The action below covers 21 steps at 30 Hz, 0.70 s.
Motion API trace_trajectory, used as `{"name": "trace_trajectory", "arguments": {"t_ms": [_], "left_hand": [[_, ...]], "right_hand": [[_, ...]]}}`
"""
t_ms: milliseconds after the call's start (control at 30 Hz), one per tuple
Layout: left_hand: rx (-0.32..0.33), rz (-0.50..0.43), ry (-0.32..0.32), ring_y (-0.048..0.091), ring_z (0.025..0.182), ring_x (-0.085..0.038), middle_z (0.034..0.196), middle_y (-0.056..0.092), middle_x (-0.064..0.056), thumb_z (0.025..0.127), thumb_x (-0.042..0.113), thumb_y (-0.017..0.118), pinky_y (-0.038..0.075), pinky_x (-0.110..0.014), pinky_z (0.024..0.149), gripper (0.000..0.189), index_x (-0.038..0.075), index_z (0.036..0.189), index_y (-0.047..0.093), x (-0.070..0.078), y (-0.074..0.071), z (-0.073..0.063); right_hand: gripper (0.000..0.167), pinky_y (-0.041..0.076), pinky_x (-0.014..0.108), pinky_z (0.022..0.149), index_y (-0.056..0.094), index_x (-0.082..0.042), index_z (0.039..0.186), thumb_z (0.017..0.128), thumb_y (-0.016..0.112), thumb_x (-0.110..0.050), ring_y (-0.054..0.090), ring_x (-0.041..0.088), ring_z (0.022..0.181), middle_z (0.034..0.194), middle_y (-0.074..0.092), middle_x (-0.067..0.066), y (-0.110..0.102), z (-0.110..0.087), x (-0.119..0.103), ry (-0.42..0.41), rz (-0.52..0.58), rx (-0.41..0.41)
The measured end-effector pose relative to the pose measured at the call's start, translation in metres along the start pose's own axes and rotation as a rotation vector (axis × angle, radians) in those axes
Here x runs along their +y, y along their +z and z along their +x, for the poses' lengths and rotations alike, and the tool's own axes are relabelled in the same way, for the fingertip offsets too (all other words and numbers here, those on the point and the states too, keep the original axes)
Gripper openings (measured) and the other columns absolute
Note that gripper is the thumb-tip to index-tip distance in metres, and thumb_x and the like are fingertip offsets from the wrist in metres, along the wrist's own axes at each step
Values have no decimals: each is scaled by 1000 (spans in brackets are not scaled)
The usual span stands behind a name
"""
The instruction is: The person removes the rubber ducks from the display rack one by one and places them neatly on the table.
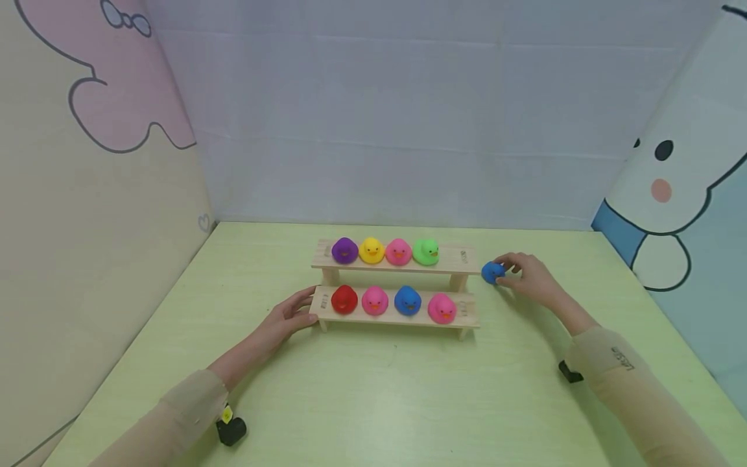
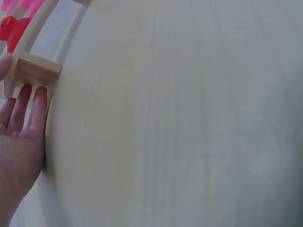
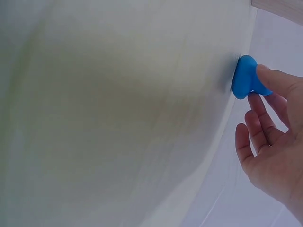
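Observation:
My left hand holds the left end of a two-tier wooden display stand; in the left wrist view its thumb lies at the board and its fingers reach the leg beneath. To the right of the stand, my right hand pinches a blue rubber duck between thumb and fingers, low at the tabletop. The upper tier carries a purple duck, a yellow duck, a pink duck and a green duck. Red, pink and blue ducks sit along the lower tier.
The pale wooden table extends around the stand. A white cloth wall rises behind it, with printed cartoon panels at left and right. A small black device hangs at the left wrist, another at the right.

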<state>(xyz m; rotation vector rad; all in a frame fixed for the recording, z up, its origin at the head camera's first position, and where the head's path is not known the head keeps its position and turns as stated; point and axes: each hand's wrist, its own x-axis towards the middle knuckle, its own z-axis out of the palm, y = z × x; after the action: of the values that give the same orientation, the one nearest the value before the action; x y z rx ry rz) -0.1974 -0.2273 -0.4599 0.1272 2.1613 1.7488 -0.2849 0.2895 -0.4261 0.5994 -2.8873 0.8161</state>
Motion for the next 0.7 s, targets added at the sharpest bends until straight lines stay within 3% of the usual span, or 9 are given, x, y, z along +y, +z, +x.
{"name": "trace_trajectory", "arguments": {"t_ms": [300, 700], "left_hand": [[-1, 5, -6, 48, 139, -33, 157, 37, -13, 96, 32, 64, 31, -53, 121, 70, 23, 156, 29, -1, -1, 1], [2, 2, -6, 48, 139, -33, 157, 38, -13, 96, 32, 64, 33, -52, 120, 71, 23, 156, 29, -1, -1, 1]], "right_hand": [[38, 48, 40, 81, 63, 0, 124, 90, 71, -14, 60, 36, 97, 109, 67, 24, -1, -2, 1, 65, 22, -20], [48, 49, 49, 84, 61, -1, 130, 88, 74, -19, 60, 38, 100, 111, 67, 25, -5, -1, 1, 60, -1, -23]]}}
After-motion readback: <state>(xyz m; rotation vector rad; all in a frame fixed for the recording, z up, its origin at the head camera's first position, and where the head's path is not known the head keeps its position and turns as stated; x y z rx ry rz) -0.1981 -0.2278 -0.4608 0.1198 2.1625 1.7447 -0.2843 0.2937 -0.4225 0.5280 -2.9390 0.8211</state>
